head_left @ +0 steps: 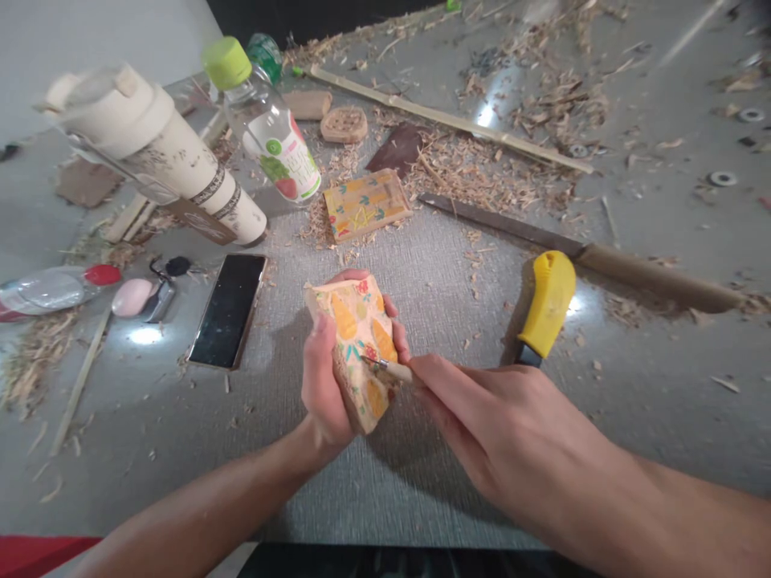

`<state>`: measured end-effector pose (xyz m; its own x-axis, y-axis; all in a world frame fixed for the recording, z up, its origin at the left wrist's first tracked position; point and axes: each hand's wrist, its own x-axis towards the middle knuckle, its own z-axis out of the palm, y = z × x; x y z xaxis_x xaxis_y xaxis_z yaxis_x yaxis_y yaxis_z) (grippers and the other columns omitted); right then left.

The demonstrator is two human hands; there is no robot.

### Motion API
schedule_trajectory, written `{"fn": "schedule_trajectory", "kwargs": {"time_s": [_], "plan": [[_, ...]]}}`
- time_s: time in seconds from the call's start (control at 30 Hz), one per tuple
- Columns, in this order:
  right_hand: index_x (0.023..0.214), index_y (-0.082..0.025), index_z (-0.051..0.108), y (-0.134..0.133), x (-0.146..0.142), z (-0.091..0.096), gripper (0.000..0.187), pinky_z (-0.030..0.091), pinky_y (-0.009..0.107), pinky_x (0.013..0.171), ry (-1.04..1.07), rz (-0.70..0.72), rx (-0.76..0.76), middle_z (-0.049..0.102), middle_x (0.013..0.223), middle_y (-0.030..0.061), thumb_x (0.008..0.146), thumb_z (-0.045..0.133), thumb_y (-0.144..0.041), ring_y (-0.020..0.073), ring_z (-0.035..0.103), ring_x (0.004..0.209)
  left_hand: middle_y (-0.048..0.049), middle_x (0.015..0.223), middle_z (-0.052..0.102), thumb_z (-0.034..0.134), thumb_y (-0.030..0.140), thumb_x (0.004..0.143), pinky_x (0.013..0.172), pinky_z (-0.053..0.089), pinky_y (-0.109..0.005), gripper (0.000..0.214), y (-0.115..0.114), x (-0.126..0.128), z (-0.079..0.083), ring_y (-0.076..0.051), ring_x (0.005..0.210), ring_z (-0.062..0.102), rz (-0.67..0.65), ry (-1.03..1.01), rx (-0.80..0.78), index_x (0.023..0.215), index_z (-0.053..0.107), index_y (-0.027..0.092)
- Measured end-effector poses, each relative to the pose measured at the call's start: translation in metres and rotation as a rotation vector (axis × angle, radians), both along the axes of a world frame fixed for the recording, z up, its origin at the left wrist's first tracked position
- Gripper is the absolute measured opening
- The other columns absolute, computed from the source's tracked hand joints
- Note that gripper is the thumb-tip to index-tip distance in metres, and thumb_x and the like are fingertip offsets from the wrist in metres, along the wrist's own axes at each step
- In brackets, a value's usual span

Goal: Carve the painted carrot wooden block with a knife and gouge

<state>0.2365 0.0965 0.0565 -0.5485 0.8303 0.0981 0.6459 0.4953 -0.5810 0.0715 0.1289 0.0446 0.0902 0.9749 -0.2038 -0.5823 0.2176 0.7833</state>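
My left hand is wrapped round a painted wooden block, thumb on the near left side and fingertips showing along the right edge. Orange shapes, red patches and small green-blue leaf marks decorate the block's pale top face. From the right, my right hand grips a thin paintbrush with a pale handle and a metal ferrule. Its dark tip meets the painted face near the green-blue marks. Just beyond the block lies a second painted wooden block among shavings.
A yellow-handled knife and a long saw-like blade lie to the right. On the left are a phone, a white tumbler and a green-capped bottle. Wood shavings litter the far side, beside a long wooden strip.
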Motion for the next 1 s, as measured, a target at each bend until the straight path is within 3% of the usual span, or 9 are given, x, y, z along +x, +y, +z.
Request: {"fn": "schedule_trajectory", "kwargs": {"time_s": [0.13,0.23,0.53,0.8,1.0], "plan": [[0.094,-0.019,0.063,-0.003,0.006,0.005,0.028,0.026,0.033,0.044,0.018,0.03,-0.036,0.055,0.057,-0.0054,0.113,0.041,-0.021,0.011,0.044,0.041,-0.0106,0.114,0.074,0.064,0.058,0.095,0.069,0.065,-0.041,0.048,0.001,-0.003,-0.004,-0.033,0.098,0.076,0.007,-0.01,-0.012,0.135,0.062,0.031],[0.098,-0.018,0.064,0.0,0.007,0.01,0.029,0.026,0.032,0.044,0.057,-0.009,0.017,0.052,0.056,-0.0062,0.113,0.041,-0.023,0.0104,0.041,0.04,-0.0105,0.107,0.075,0.062,0.057,0.098,0.07,0.066,-0.042,0.046,0.001,-0.002,-0.003,-0.033,0.098,0.077,0.02,0.0,0.003,0.135,0.062,0.029],[0.102,-0.017,0.064,0.0,-0.001,-0.004,0.027,0.026,0.036,0.046,-0.034,0.004,0.038,0.063,0.063,-0.0024,0.11,0.038,-0.016,0.0125,0.052,0.042,-0.0109,0.118,0.074,0.052,0.056,0.103,0.073,0.066,-0.043,0.043,0.001,-0.003,-0.002,-0.032,0.1,0.076,0.028,-0.006,-0.02,0.136,0.06,0.03],[0.099,-0.017,0.064,0.005,0.003,0.004,0.03,0.026,0.032,0.043,0.061,-0.05,0.092,0.049,0.055,-0.0071,0.114,0.039,-0.023,0.0104,0.044,0.039,-0.0099,0.116,0.074,0.056,0.058,0.101,0.071,0.067,-0.04,0.042,0.001,-0.001,-0.007,-0.032,0.099,0.076,0.082,0.06,0.033,0.134,0.061,0.031],[0.104,-0.015,0.064,0.002,-0.004,-0.005,0.025,0.026,0.036,0.043,-0.013,-0.028,0.107,0.06,0.063,-0.0028,0.11,0.039,-0.016,0.013,0.053,0.042,-0.0083,0.113,0.075,0.055,0.059,0.102,0.072,0.067,-0.04,0.042,0.0,-0.002,-0.006,-0.031,0.097,0.078,0.065,0.052,0.016,0.133,0.06,0.031]]}}
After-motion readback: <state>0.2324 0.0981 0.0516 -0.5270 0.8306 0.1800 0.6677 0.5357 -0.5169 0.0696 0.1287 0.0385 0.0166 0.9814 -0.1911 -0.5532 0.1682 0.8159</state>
